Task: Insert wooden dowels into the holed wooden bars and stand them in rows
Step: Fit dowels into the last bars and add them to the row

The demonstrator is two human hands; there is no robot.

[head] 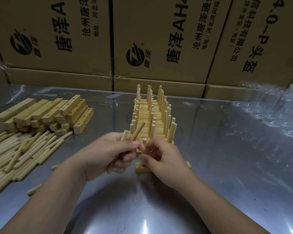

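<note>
My left hand (112, 152) grips two loose wooden dowels (137, 131) that stick up and out past its fingers. My right hand (161, 157) pinches a dowel (144, 141) that stands upright at the left end of a holed wooden bar (142, 168) lying flat on the metal table. Right behind this bar, a long row of finished bars with upright dowels (150, 114) runs away from me in three lines of pegs. Most of the front bar is hidden under my right hand.
A stack of holed bars (46, 114) lies at the left, with a heap of loose dowels (19, 152) in front of it. Cardboard boxes (159, 39) wall off the back. Clear plastic packaging (269, 105) sits at the right on the shiny table (227, 166).
</note>
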